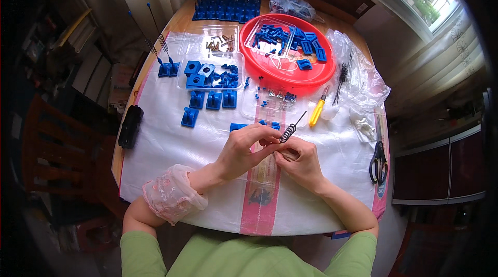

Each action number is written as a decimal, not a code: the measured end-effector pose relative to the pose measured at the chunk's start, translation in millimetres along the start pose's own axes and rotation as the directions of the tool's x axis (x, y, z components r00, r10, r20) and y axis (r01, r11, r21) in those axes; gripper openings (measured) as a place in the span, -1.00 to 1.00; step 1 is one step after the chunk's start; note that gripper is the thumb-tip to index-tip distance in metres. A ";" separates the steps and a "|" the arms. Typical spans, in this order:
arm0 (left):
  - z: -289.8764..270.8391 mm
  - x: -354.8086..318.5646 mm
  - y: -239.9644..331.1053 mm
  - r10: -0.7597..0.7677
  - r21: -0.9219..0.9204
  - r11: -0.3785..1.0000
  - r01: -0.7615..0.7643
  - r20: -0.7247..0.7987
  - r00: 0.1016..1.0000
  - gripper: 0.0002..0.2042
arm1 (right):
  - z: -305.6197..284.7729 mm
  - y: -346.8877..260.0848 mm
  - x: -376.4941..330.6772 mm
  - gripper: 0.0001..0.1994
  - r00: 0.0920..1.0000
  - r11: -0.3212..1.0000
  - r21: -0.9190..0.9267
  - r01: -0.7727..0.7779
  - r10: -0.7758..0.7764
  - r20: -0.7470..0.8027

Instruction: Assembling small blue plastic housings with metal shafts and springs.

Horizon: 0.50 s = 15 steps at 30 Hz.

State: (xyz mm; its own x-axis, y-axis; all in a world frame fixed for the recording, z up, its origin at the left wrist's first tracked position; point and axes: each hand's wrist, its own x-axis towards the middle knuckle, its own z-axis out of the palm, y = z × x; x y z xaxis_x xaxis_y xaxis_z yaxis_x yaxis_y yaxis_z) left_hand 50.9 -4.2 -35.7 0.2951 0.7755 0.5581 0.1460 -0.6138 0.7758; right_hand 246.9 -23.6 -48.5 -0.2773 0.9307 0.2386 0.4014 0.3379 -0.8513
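Over the near middle of the table both hands meet around a dark coil spring (288, 134) whose straight wire end points up to the right. My left hand (248, 144) pinches at the spring's lower end with thumb and fingers. Fingers curled, my right hand (301, 160) closes against the same end from the right; what lies inside its grip is hidden. Just beyond my left fingers lie blue plastic pieces (238, 127), partly covered by the hand. Several blue square bases (213, 100) with upright lugs stand farther left.
A red round tray (324, 77) holds blue parts. Clear boxes (182, 81) contain blue parts and brass-coloured pins. Small nuts (282, 98) lie near a yellow-handled screwdriver (316, 113). Black scissors (378, 163) rest at the right edge, a black case (130, 126) at the left. Assembled spring pieces (226, 10) stand behind.
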 end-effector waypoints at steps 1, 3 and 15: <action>0.2 0.4 0.9 0.007 0.005 1.000 -0.007 0.000 1.000 -0.76 | 0.3 -0.4 -0.2 -0.86 1.000 1.000 -0.002 -0.005 0.005 -0.004; -0.1 0.3 1.3 0.023 0.021 1.000 -0.023 0.003 1.000 -0.76 | 0.7 -1.7 -0.7 -0.87 1.000 1.000 -0.006 -0.016 0.016 -0.012; -3.0 -2.0 4.4 0.021 0.050 0.998 -0.024 0.050 0.999 -0.73 | 0.9 -5.2 -3.5 -0.90 1.000 0.999 -0.031 -0.010 0.009 -0.020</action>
State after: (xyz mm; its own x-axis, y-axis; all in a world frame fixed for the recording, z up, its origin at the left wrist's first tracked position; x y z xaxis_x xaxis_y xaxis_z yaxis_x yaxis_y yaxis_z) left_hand 48.1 -8.1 -32.5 0.3447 0.7539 0.5593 0.1858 -0.6388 0.7466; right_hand 245.0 -28.8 -45.4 -0.2563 0.9363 0.2402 0.4306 0.3331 -0.8388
